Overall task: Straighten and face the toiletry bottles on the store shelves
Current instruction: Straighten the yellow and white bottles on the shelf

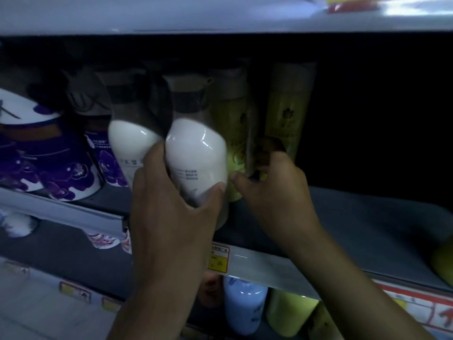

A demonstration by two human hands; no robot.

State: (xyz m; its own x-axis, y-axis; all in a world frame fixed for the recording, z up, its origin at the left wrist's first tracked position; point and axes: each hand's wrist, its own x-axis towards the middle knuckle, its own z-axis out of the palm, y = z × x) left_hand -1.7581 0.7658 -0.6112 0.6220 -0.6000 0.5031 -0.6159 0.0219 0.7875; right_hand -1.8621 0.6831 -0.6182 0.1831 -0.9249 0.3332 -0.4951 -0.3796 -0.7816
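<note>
gripping two bottles at the shelf front

nearest, the left hand (171,200) wraps the tilted white bottle (196,153) round its lower body, above the shelf deck (367,217). the right hand (277,192) curls on the yellow-green bottle (235,143) touching it, thumb low. glossy rigid plastic, likely slippery and weighty if full, so the waist seems a safer hold than the cap. behind stand a second white bottle (132,143) and purple bottles (68,177) — the rear is dark, depth unclear.

White bottle (196,153); yellow-green bottle (235,133); purple-flowered bottles (68,177).
</note>
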